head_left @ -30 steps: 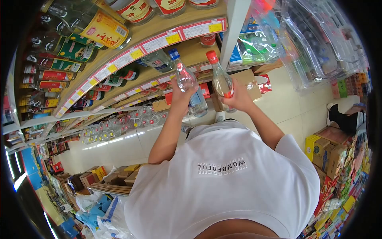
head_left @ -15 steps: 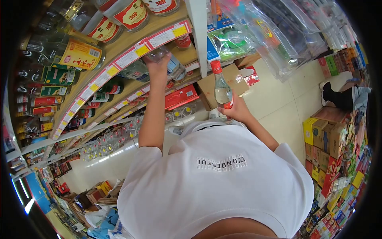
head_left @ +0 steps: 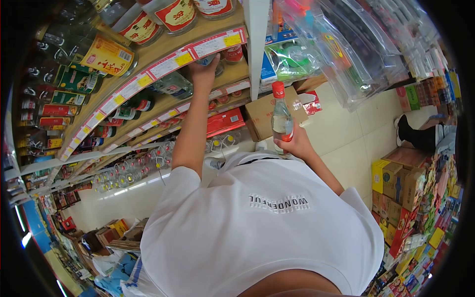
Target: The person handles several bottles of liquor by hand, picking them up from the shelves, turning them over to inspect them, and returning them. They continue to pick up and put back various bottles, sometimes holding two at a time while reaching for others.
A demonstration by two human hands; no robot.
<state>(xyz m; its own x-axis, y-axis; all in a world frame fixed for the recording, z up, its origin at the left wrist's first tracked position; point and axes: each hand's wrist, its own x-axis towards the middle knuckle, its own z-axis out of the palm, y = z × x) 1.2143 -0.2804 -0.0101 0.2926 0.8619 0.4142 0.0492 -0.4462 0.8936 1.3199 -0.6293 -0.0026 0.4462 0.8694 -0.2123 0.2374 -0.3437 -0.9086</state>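
My left hand [head_left: 202,72] reaches under the price-tag edge of the upper shelf [head_left: 163,64], closed round a clear bottle [head_left: 207,60] with a bluish label, mostly hidden by the hand and the shelf edge. Beside it on that lower level stand a red-labelled bottle [head_left: 233,53] and, to the left, a clear bottle [head_left: 174,85]. In front of my body my right hand [head_left: 295,142] is wrapped round the lower part of a clear glass bottle [head_left: 282,120] with a red cap and a red label. That bottle is upright, its cap uppermost.
More bottles [head_left: 111,54] fill the shelves on the left. Behind the held bottle is a cardboard box [head_left: 262,116] on the floor. Clear plastic packaging [head_left: 346,49] hangs at the upper right. Stacked cartons [head_left: 396,185] stand at right, near a person's dark-clothed leg [head_left: 418,136].
My left hand has moved up and slightly right, and its bottle has gone from hanging tilted at the shelf edge to deeper inside. My right hand and its bottle have shifted slightly right and down.
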